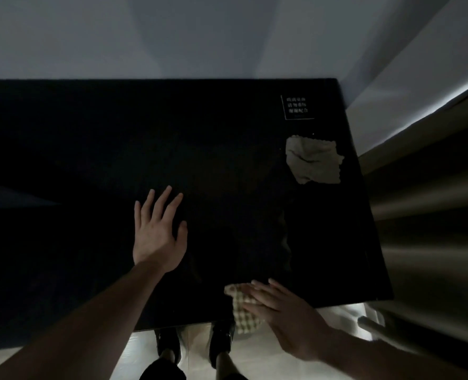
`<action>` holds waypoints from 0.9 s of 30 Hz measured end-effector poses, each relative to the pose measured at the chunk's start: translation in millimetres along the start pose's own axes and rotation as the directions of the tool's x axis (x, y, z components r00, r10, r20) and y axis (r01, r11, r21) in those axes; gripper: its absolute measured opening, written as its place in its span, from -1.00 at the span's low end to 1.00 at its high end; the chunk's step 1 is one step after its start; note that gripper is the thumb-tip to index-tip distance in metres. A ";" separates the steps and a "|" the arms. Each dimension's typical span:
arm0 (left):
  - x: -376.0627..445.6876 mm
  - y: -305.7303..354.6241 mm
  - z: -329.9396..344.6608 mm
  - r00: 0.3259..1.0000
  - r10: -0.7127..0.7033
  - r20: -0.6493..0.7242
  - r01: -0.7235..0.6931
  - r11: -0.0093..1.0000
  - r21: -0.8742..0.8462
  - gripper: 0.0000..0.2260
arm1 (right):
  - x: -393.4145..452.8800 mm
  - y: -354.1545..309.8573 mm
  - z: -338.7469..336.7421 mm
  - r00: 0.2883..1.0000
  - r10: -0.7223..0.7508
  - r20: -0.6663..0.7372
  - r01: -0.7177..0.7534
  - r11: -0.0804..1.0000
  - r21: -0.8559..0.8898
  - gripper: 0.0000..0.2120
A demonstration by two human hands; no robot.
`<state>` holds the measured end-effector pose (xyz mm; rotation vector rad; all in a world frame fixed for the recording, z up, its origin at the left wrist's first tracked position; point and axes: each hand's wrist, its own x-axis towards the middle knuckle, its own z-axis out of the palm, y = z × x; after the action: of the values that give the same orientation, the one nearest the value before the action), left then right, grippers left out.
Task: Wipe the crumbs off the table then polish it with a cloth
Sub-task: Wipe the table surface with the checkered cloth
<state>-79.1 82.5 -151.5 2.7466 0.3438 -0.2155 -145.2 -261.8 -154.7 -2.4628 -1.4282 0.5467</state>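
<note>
A black glossy table (117, 149) fills the middle of the head view. My left hand (157, 231) lies flat on it with fingers spread, holding nothing. My right hand (284, 316) presses flat on a checkered cloth (243, 314) at the table's near edge; part of the cloth hangs over that edge. A second, pale crumpled cloth (313, 159) lies on the table at the far right. A few tiny pale specks show just above it.
A small printed label (295, 106) sits at the table's far right corner. A grey wall stands behind the table. A metallic ribbed surface (430, 229) runs along the right side. My shoes (221, 341) show on the pale floor below the near edge.
</note>
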 end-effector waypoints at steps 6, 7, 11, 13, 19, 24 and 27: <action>-0.7 0.5 2.7 0.999 -0.001 -0.032 0.000 1.000 -0.009 -0.45 | 86.7 77.6 -72.1 0.867 0.399 -0.299 -0.325 0.907 0.268 -0.37; -1.2 0.6 2.9 0.999 -0.001 -0.037 0.001 1.000 -0.007 -0.45 | 105.8 95.0 -81.6 0.843 0.462 -0.277 -0.391 0.878 0.276 -0.38; -1.6 1.6 3.8 0.998 -0.013 -0.054 0.013 1.000 0.002 -0.45 | 157.1 110.8 -72.2 0.748 0.604 -0.275 -0.575 0.797 0.186 -0.39; -1.2 1.3 5.3 0.998 -0.009 -0.070 0.009 1.000 0.007 -0.45 | 155.2 86.9 -55.3 0.755 0.591 -0.285 -0.571 0.806 0.158 -0.38; -2.9 1.3 5.6 0.997 0.003 -0.079 -0.003 1.000 0.005 -0.44 | 76.1 -25.3 -4.6 0.881 0.419 -0.220 -0.366 0.898 0.243 -0.50; -4.5 4.9 3.7 0.997 0.008 -0.081 -0.006 1.000 0.019 -0.44 | 1.7 -60.4 8.6 0.913 0.389 -0.121 -0.313 0.861 0.401 -0.45; -5.3 6.3 2.2 0.997 0.006 -0.079 -0.005 1.000 0.012 -0.45 | -21.7 -39.8 -10.4 0.836 0.531 -0.135 -0.377 0.735 0.563 -0.46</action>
<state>-82.8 74.9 -150.3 2.7723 0.3570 -0.1085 -181.6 -261.3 -125.6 -2.2965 -0.4494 0.5429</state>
